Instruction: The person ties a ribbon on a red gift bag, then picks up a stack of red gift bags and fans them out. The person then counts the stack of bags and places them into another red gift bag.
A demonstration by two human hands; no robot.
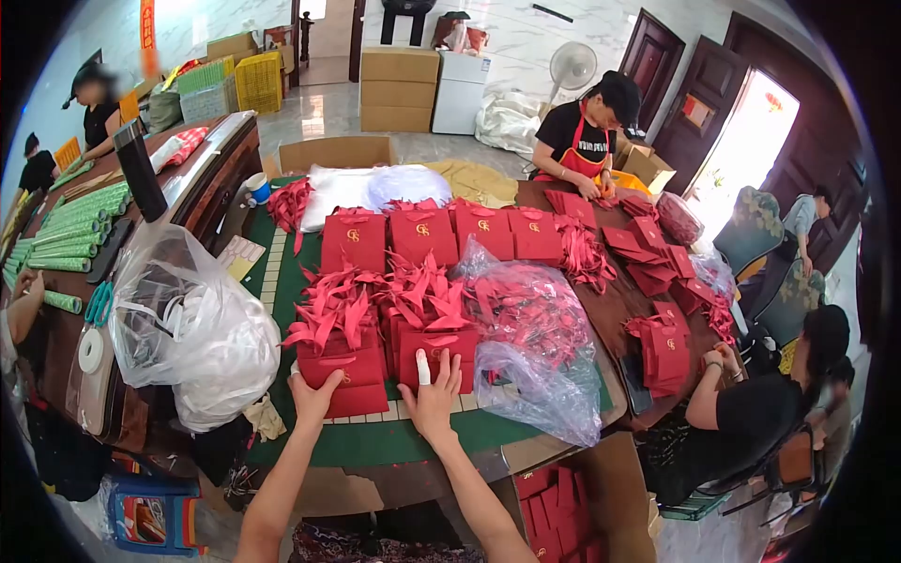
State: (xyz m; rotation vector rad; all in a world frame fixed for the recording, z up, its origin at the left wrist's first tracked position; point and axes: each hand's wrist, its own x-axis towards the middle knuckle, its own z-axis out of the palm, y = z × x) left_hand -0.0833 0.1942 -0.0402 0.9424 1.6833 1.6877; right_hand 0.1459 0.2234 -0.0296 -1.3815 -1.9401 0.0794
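Observation:
My left hand [317, 394] grips the lower left corner of a stack of small red gift bags [364, 399], its thumb on top and its other fingers at the side. My right hand [434, 392], a white wrap on one finger, lies with fingers outstretched on the neighbouring gift bag stack [457, 342]. Both stacks bear gold lettering, partly covered by my hands. Red ribbon handles [330, 305] bunch above them. Beyond stands a row of more red gift bags [353, 242]. Right of my right hand, a clear plastic bag [535, 352] holds red ribbons.
A clear bag of white material [202, 328] sits at left, near teal scissors [99, 302] and green rolls [70, 235]. Below the table edge, a cardboard box [610, 479] holds red bags. Co-workers sit at right [751, 418] and at the far side [587, 141].

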